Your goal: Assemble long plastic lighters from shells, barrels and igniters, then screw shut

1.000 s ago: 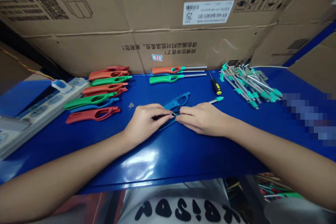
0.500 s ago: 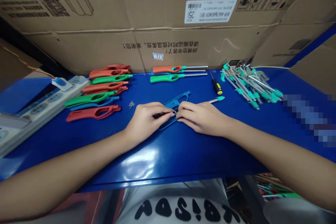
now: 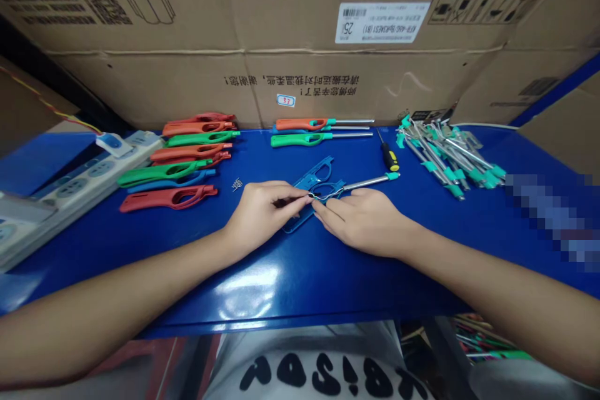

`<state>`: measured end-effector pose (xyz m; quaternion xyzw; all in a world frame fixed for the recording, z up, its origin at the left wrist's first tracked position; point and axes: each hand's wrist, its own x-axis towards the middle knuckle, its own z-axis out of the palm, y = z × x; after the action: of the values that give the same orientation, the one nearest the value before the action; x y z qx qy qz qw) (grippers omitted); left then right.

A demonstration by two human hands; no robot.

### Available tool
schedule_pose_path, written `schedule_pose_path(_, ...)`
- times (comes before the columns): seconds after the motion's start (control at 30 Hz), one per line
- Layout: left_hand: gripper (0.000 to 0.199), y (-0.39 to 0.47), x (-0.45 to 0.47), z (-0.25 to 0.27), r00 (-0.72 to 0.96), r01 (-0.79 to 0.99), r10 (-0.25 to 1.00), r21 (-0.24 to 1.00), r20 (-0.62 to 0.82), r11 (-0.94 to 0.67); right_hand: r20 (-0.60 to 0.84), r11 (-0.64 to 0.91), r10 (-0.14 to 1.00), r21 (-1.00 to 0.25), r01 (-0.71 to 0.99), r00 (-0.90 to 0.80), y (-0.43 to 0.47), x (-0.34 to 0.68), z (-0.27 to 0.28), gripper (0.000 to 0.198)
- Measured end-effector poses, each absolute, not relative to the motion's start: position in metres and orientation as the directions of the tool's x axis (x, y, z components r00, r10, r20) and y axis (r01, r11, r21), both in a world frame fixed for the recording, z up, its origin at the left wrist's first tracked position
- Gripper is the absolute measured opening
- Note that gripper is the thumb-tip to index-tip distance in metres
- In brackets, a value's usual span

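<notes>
A blue lighter shell (image 3: 323, 162) lies in two halves at mid-table, the nearer half partly under my hands. A metal lighter tube (image 3: 370, 182) with a green end extends from it to the right, and thin wires (image 3: 328, 194) run from it to my fingertips. My left hand (image 3: 262, 212) is closed, thumb and index finger pinching a wire end over the near half. Against that same spot rest the fingertips of my right hand (image 3: 365, 219), its fingers together; whatever lies between them is hidden. Small screws (image 3: 237, 184) lie left of the shell.
Several coloured lighter handles (image 3: 169, 199) are stacked at left beside a power strip (image 3: 79, 190). Finished-looking lighters (image 3: 300, 139) lie at the back. A screwdriver (image 3: 389, 158) and a heap of tubes (image 3: 445, 159) are at right. A cardboard box (image 3: 187, 87) walls the back.
My right hand has shifted slightly down and its fingers have straightened, uncovering the wires and more of the blue shell. My left hand keeps its pinch in the same place.
</notes>
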<state>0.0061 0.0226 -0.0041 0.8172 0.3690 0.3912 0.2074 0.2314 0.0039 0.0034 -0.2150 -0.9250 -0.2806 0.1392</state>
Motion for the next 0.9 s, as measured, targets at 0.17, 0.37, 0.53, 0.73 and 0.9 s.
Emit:
schedule_pose_path(0.17, 0.011, 0.0227, 0.0057, -0.0044, 0.386, 0.431, 0.818, 0.701, 0.426, -0.568, 0.321, 0.725, 0.378, 0.481, 0.493, -0.868, 0.0, 0.2284, 0.0037, 0.04)
schedule_pose_path(0.37, 0.012, 0.0224, 0.0056, -0.0046, 0.371, 0.426, 0.84, 0.732, 0.395, -0.532, 0.288, 0.747, 0.436, 0.413, 0.521, -0.853, 0.0034, 0.2289, 0.0069, 0.031)
schedule_pose_path(0.53, 0.013, 0.0217, 0.0065, -0.0038, 0.37, 0.385, 0.861, 0.785, 0.35, -0.485, 0.265, 0.762, 0.474, 0.354, 0.542, -0.84, 0.0056, 0.2297, 0.0086, 0.02)
schedule_pose_path(0.73, 0.014, 0.0198, 0.0082, -0.0027, 0.351, 0.346, 0.888, 0.84, 0.298, -0.419, 0.31, 0.738, 0.488, 0.353, 0.575, -0.816, 0.0023, 0.2267, 0.0086, 0.017)
schedule_pose_path(0.9, 0.013, 0.0186, 0.0075, 0.0027, 0.334, 0.358, 0.889, 0.831, 0.313, -0.427, 0.338, 0.807, 0.384, 0.33, 0.49, -0.859, 0.0016, 0.2305, 0.0113, 0.026)
